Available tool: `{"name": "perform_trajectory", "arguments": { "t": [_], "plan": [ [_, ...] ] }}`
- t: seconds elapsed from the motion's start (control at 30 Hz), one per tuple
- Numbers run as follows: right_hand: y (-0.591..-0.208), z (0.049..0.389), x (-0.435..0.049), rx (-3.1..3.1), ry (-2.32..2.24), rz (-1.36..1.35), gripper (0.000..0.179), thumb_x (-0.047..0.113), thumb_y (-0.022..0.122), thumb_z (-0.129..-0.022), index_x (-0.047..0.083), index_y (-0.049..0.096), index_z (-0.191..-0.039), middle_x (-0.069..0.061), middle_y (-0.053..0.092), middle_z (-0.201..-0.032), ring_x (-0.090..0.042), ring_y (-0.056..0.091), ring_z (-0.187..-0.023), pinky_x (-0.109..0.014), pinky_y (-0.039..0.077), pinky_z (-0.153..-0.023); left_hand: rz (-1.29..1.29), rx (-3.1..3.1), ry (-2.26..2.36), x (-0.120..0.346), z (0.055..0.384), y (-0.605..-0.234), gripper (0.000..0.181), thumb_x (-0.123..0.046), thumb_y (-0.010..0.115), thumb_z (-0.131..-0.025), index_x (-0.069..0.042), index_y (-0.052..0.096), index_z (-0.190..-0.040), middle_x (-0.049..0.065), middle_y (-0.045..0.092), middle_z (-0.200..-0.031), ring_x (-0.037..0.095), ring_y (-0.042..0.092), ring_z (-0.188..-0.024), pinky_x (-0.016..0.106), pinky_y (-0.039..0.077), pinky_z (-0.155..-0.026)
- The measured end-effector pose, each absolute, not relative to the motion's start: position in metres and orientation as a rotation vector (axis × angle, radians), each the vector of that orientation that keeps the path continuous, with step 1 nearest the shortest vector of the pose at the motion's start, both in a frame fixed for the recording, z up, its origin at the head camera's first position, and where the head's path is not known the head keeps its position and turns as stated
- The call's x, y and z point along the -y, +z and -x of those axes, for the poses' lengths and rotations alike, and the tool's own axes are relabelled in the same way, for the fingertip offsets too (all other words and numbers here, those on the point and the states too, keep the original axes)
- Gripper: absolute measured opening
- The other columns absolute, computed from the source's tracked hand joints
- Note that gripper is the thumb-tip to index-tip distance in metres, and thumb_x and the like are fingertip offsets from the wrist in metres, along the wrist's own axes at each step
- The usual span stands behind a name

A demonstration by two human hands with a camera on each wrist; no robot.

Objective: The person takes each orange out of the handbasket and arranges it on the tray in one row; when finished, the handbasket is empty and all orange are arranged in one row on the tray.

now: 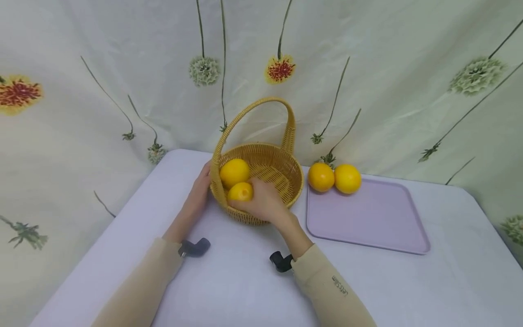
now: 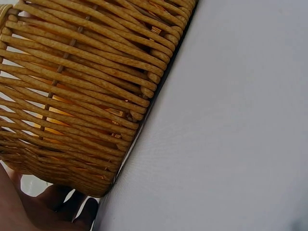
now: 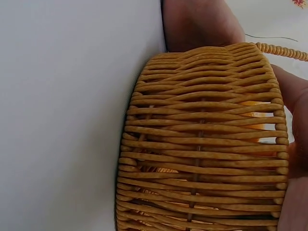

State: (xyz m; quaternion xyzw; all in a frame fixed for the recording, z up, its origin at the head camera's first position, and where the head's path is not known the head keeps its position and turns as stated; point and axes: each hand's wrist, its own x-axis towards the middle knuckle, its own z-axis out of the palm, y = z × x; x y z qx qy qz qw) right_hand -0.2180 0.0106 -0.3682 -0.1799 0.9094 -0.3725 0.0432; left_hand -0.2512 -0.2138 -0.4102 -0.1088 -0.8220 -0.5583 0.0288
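A round woven wicker basket (image 1: 295, 193) with a tall arched handle stands on the table, two yellow-orange oranges at its left inside. My right hand (image 1: 267, 200) reaches over the near rim and holds the nearer orange (image 1: 240, 192), thumb on its near side. Just behind it lies the other orange (image 1: 234, 172). Against the basket's left outer wall rests my left hand (image 1: 200, 188); its fingers (image 2: 89, 211) show beside the weave in the left wrist view. From the right wrist, the basket wall (image 3: 207, 144) hides most of the orange.
Right of the basket lies a light purple tray (image 1: 367, 218), with two more oranges (image 1: 347, 179) side by side at its far left corner. A white cloth covers the table (image 1: 229, 281). Behind it hangs a flower-print curtain (image 1: 253, 41).
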Motion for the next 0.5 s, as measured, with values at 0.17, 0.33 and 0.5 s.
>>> {"name": "perform_trajectory", "arguments": {
  "t": [0.17,0.33,0.5],
  "plan": [
    [-0.3709,0.2188,-0.0101,-2.784,-1.192,0.545,0.061,0.046,0.081,-0.087,0.005,0.064,-0.129,-0.006,0.071,-0.109,-0.022,0.065,-0.096,-0.037,0.056,-0.084,0.364,2.516,-1.722,0.2122,0.2505,-0.4101,0.054,-0.035,0.029,-0.115,-0.029,0.025,-0.169,-0.007,0.025,-0.175,0.017,0.016,-0.163,0.051,0.009,-0.135],
    [-0.3735,0.2180,-0.0075,-2.825,-1.207,0.524,0.060,0.047,0.080,-0.085,0.008,0.063,-0.128,-0.005,0.071,-0.107,-0.021,0.065,-0.093,-0.035,0.056,-0.080,0.381,2.519,-1.707,0.2115,0.2489,-0.4091,0.054,-0.034,0.028,-0.115,-0.029,0.025,-0.169,-0.007,0.024,-0.175,0.018,0.016,-0.164,0.051,0.009,-0.135],
    [-0.3733,0.2171,-0.0051,-2.860,-1.205,0.456,0.072,0.048,0.082,-0.081,0.006,0.060,-0.135,-0.009,0.069,-0.113,-0.024,0.063,-0.099,-0.037,0.054,-0.082,0.380,2.520,-1.695,0.2138,0.2513,-0.4122,0.054,-0.035,0.028,-0.116,-0.028,0.024,-0.169,-0.005,0.024,-0.175,0.019,0.015,-0.164,0.052,0.009,-0.134]
  ]
}}
